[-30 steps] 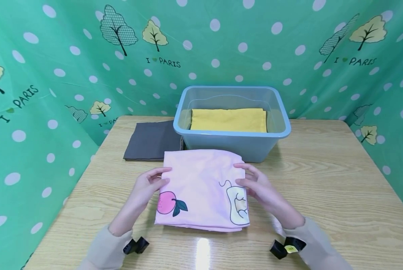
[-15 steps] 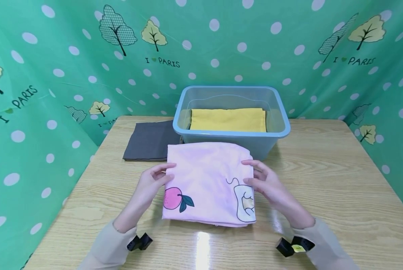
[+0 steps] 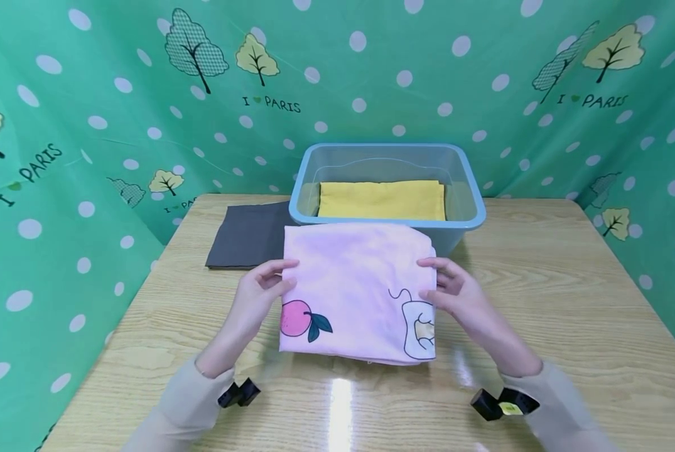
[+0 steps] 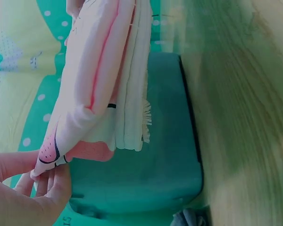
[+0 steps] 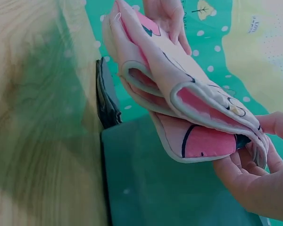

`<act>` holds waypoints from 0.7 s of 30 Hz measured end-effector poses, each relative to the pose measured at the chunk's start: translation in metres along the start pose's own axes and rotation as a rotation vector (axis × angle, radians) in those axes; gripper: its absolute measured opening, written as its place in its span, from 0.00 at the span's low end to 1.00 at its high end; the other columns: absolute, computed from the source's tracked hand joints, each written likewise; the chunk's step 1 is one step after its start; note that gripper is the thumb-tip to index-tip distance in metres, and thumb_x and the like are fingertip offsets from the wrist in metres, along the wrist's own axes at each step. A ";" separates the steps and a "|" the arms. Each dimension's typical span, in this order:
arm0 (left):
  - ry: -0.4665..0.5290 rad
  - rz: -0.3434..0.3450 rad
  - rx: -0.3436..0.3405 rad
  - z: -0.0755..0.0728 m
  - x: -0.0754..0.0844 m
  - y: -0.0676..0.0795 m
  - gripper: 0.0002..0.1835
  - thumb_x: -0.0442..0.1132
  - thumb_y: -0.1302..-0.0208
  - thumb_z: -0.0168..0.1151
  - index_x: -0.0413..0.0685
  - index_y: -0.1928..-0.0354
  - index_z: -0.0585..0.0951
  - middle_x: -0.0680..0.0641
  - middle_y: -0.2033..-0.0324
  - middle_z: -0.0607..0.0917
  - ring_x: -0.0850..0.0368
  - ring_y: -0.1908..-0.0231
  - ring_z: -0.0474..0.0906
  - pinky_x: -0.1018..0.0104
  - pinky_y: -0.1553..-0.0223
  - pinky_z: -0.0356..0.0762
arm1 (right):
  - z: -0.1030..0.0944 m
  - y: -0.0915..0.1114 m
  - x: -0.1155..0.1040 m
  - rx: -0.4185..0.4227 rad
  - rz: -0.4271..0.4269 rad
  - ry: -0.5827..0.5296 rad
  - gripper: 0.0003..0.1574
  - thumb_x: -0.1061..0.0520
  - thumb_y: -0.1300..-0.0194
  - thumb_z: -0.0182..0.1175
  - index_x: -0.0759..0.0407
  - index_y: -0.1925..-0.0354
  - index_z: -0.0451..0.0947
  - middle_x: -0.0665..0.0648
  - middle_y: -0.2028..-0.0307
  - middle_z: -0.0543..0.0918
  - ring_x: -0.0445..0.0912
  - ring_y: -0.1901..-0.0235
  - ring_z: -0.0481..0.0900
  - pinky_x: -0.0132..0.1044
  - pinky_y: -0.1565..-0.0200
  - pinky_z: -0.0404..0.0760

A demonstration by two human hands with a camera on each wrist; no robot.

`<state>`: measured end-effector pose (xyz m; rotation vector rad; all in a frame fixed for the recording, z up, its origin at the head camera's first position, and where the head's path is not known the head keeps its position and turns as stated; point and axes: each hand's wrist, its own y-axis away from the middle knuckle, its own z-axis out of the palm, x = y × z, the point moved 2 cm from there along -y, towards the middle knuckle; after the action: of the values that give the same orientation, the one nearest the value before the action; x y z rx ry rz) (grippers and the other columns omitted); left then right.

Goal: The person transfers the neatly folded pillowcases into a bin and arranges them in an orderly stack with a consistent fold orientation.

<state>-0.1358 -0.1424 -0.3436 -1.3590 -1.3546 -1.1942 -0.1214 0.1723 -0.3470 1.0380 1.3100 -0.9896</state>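
Observation:
A folded pink cloth with a printed peach and a white cartoon figure hangs above the table, in front of the bin. My left hand pinches its left edge, thumb on top and fingers beneath. At the opposite edge, my right hand grips it the same way. Seen from the left wrist, the cloth shows several stacked layers and a short fringe. From the right wrist, looped folds of the cloth appear beside the right hand.
Behind the cloth stands a blue plastic bin with a folded yellow cloth inside. A folded dark grey cloth lies left of the bin on the wooden table. A green polka-dot curtain hangs at the back and sides.
Both hands have carried the folded pink cloth up, forward and slightly right. Its far edge now overlaps the bin's front wall in the head view. The bin and grey cloth stay put.

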 end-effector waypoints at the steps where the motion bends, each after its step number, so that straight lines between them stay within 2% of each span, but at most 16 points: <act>1: 0.005 0.008 0.000 0.000 0.002 -0.001 0.17 0.33 0.43 0.59 0.41 0.50 0.76 0.48 0.50 0.75 0.58 0.59 0.72 0.75 0.57 0.71 | -0.001 0.000 -0.001 0.002 -0.006 0.006 0.24 0.65 0.43 0.57 0.50 0.49 0.67 0.54 0.59 0.76 0.43 0.62 0.77 0.36 0.61 0.78; 7: 0.036 0.049 0.009 0.004 0.014 -0.006 0.16 0.31 0.44 0.58 0.40 0.51 0.76 0.46 0.51 0.76 0.59 0.55 0.73 0.74 0.55 0.71 | -0.006 -0.002 -0.010 0.034 -0.021 0.020 0.24 0.64 0.43 0.58 0.49 0.49 0.68 0.53 0.60 0.76 0.41 0.62 0.77 0.34 0.61 0.77; 12: 0.041 0.063 0.008 0.006 0.022 -0.010 0.16 0.31 0.44 0.58 0.41 0.51 0.76 0.47 0.51 0.76 0.58 0.54 0.72 0.74 0.54 0.71 | -0.010 -0.004 -0.016 0.055 -0.048 -0.030 0.24 0.66 0.44 0.58 0.50 0.49 0.69 0.52 0.59 0.77 0.41 0.62 0.77 0.32 0.62 0.78; 13: 0.043 0.066 0.006 0.006 0.023 -0.011 0.16 0.31 0.44 0.58 0.41 0.51 0.76 0.47 0.51 0.76 0.58 0.54 0.72 0.74 0.54 0.71 | -0.019 -0.011 0.000 0.031 -0.077 -0.079 0.25 0.65 0.44 0.58 0.50 0.48 0.69 0.53 0.58 0.77 0.41 0.61 0.76 0.32 0.62 0.78; 19: 0.059 0.081 0.006 0.010 0.027 -0.019 0.16 0.30 0.44 0.59 0.39 0.52 0.77 0.46 0.52 0.76 0.59 0.56 0.73 0.74 0.57 0.73 | -0.057 -0.039 0.049 0.035 -0.115 -0.098 0.32 0.61 0.46 0.62 0.55 0.42 0.66 0.63 0.51 0.73 0.49 0.57 0.75 0.38 0.62 0.78; 20: 0.060 0.083 0.006 0.010 0.028 -0.020 0.16 0.30 0.44 0.58 0.39 0.52 0.77 0.46 0.52 0.76 0.59 0.57 0.73 0.74 0.57 0.73 | -0.056 -0.037 0.042 0.069 -0.094 -0.054 0.33 0.61 0.46 0.62 0.54 0.41 0.65 0.63 0.50 0.73 0.50 0.57 0.75 0.38 0.63 0.79; 21: 0.061 0.083 0.006 0.011 0.029 -0.022 0.16 0.30 0.44 0.58 0.39 0.51 0.77 0.46 0.51 0.76 0.59 0.57 0.74 0.74 0.57 0.73 | -0.060 -0.040 0.045 0.086 -0.087 -0.054 0.33 0.62 0.46 0.62 0.54 0.42 0.66 0.63 0.50 0.73 0.50 0.57 0.75 0.38 0.64 0.79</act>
<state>-0.1585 -0.1255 -0.3179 -1.3510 -1.2457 -1.1659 -0.1744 0.2203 -0.3924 1.0190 1.2868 -1.1404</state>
